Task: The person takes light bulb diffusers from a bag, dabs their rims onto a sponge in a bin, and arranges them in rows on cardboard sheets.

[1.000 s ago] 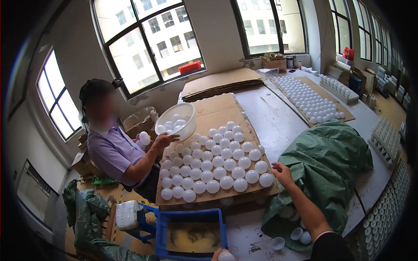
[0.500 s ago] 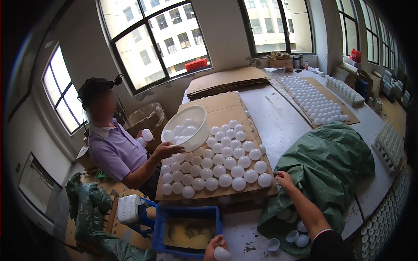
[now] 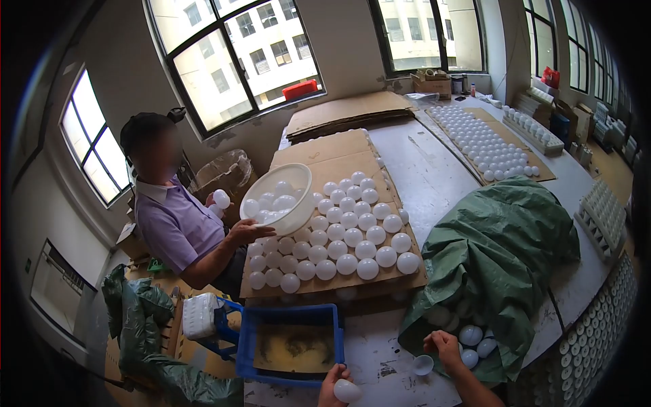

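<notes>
At the bottom edge, my left hand [image 3: 333,388] is closed on a white dome [image 3: 347,391], beside the blue tray [image 3: 245,342] with yellowish material in it. My right hand [image 3: 444,347] is at the mouth of the green sack [image 3: 498,237], fingers curled, near white domes [image 3: 470,334] inside it; whether it holds anything is hard to see. A loose dome cup [image 3: 422,365] lies on the table just left of that hand. Rows of white domes [image 3: 367,269] stand on the cardboard [image 3: 319,150] beyond the blue tray.
At the left a person [image 3: 178,230] holds a white bowl [image 3: 296,220] of domes over the cardboard, with more domes in the other hand. Stacked cardboard [image 3: 346,115] lies at the back. Another sheet of domes [image 3: 485,146] and white trays [image 3: 600,217] are at the right.
My right hand has moved down from the cardboard's right edge to the sack's mouth. My left hand has come further into view with its dome. The person's bowl has shifted slightly.
</notes>
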Motion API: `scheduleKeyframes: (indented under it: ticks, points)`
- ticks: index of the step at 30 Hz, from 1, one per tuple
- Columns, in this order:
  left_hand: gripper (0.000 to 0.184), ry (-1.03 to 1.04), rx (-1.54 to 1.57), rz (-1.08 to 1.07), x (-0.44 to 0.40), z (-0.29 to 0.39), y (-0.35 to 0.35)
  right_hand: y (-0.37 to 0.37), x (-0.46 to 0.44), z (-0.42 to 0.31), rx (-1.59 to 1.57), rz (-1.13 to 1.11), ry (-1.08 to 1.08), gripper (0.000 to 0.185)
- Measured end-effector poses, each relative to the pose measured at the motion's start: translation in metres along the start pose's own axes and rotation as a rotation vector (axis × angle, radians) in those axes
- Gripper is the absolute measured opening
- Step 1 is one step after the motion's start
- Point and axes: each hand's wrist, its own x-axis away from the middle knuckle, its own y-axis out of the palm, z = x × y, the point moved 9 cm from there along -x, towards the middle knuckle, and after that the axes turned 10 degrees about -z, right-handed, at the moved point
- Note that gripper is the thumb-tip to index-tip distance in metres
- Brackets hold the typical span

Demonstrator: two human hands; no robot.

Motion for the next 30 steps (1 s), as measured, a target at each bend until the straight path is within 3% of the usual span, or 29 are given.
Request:
scheduleKeyframes:
  ticks: [2, 5, 7, 8, 10, 13, 14, 16, 17, 19, 20, 22, 30]
  points:
    - [0.009, 0.000, -0.111, 0.067, 0.026, 0.002, 0.025, 0.002, 0.011, 0.010, -0.053, -0.002, 0.105, 0.020]
    - [0.010, -0.084, -0.029, -0.028, 0.001, -0.003, -0.041, 0.018, 0.013, -0.019, 0.178, -0.182, 0.096, 0.027]
    - [0.010, -0.056, 0.013, -0.037, 0.003, 0.003, -0.034, 0.071, 0.025, -0.049, 0.783, -0.770, -0.031, 0.037]
    - [0.010, -0.032, 0.051, -0.037, 0.006, 0.010, -0.031, 0.076, 0.026, -0.058, 0.901, -0.895, -0.070, 0.041]
    - [0.011, -0.019, -0.011, -0.067, 0.018, 0.026, -0.025, 0.065, 0.016, -0.108, 1.009, -0.623, -0.304, 0.038]
    - [0.013, 0.012, 0.031, -0.139, 0.025, 0.033, -0.047, 0.019, 0.016, -0.145, 0.668, -0.128, -0.274, 0.028]
    - [0.013, 0.044, 0.027, -0.159, 0.026, 0.036, -0.052, 0.019, 0.016, -0.142, 0.687, -0.145, -0.279, 0.028]
    - [0.012, 0.084, -0.019, -0.130, 0.034, 0.041, -0.058, 0.002, 0.022, -0.101, 0.182, -0.076, -0.172, 0.025]
    - [0.012, 0.097, -0.011, -0.127, 0.046, 0.040, -0.030, 0.004, 0.027, -0.085, 0.188, -0.091, -0.172, 0.025]
    - [0.011, 0.151, -0.103, 0.232, 0.083, 0.044, 0.008, 0.005, 0.035, -0.038, -0.062, -0.079, -0.039, 0.024]
    - [0.011, 0.157, -0.099, 0.234, 0.075, 0.044, -0.018, 0.012, 0.042, -0.029, -0.060, -0.086, -0.039, 0.024]
    - [0.009, 0.034, -0.006, -0.049, 0.041, 0.029, -0.068, 0.016, 0.056, -0.019, 0.020, 0.046, -0.019, 0.026]
    - [0.008, 0.033, 0.016, -0.027, 0.039, 0.010, -0.060, 0.023, 0.053, -0.051, 0.506, -0.010, -0.183, 0.028]
